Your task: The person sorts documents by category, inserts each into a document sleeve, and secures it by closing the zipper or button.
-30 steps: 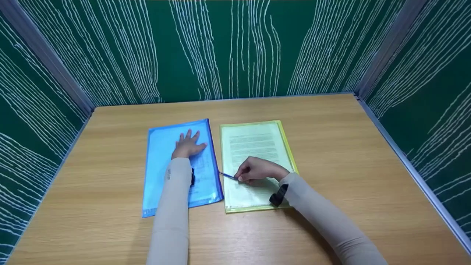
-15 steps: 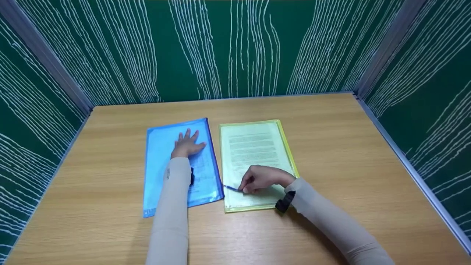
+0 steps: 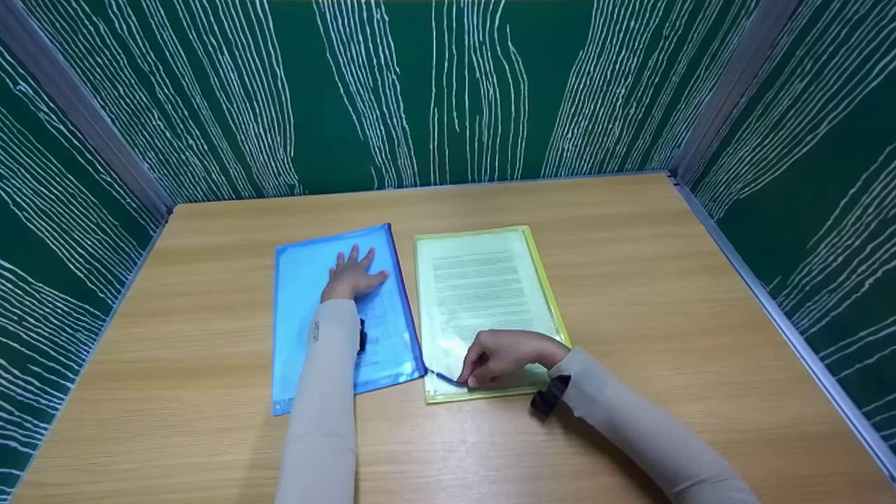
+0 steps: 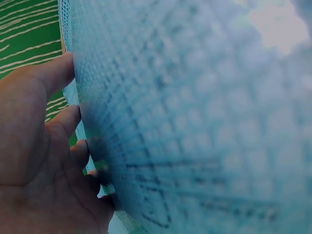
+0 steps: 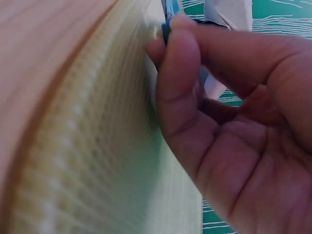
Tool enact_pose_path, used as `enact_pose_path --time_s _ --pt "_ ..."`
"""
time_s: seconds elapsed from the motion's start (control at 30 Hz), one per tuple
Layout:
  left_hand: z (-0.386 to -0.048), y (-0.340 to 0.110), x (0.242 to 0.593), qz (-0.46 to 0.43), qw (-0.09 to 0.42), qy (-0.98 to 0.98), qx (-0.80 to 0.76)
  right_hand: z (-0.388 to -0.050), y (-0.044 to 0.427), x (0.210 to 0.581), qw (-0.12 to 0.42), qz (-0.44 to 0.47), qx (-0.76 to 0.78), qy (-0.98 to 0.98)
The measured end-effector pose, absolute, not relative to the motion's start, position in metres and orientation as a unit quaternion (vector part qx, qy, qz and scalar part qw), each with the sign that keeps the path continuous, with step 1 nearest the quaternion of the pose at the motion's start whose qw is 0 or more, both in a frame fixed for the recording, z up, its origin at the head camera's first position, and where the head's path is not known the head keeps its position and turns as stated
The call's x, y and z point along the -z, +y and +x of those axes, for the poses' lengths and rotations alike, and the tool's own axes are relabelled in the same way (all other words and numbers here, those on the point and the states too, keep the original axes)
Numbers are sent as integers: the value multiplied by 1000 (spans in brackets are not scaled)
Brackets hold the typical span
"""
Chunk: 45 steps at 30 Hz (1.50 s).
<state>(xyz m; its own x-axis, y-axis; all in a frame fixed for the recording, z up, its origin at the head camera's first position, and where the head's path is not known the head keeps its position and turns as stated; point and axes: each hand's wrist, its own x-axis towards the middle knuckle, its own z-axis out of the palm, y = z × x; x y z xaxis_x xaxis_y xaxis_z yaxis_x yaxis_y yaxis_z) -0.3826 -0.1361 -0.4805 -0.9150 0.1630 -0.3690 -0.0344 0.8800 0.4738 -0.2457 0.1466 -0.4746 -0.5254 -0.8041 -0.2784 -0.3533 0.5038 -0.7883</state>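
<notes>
A blue zip document pouch (image 3: 294, 280) lies on the table with papers showing through its mesh cover. My left hand (image 3: 355, 277) rests on its upper part, fingers spread. In the left wrist view the fingertips touch the blue mesh (image 4: 195, 107). Thumb and finger of my right hand (image 3: 509, 355) pinch the dark blue zipper pull (image 3: 446, 379), which stretches taut from the pouch's lower right corner. In the right wrist view only a small bit of the zipper pull (image 5: 166, 32) shows at the fingertips. This hand is over the lower part of a yellow document pouch (image 3: 541, 280).
The yellow pouch, holding a printed sheet (image 3: 476, 280), lies just right of the blue one. Both are on a wooden table (image 3: 630, 280). Green panels (image 3: 483, 91) with white wavy lines stand along the back and both sides.
My right hand has moved down towards the table's front edge, drawing the zipper pull along the blue pouch's right edge to its lower corner. My left hand keeps its place on the pouch.
</notes>
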Motion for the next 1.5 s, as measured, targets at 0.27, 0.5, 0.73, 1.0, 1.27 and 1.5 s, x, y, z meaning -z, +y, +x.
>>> enact_pose_path --time_s 0.27,0.5,0.73,1.0,1.27,1.5 --pt "-382 -137 480 35 206 948 -240 -241 144 474 340 -350 338 805" --pt "-382 -139 480 36 208 947 -240 -238 141 473 347 -349 330 806" --pt "-378 -141 481 29 202 948 -245 -239 136 473 358 -346 333 801" --pt "-377 -142 482 24 196 952 -234 -238 134 476 364 -318 352 802" --pt "-378 -141 481 20 187 954 -233 -236 131 476 339 -337 342 809" --pt "-379 -148 486 10 168 943 -287 -238 133 474 304 -370 311 821"
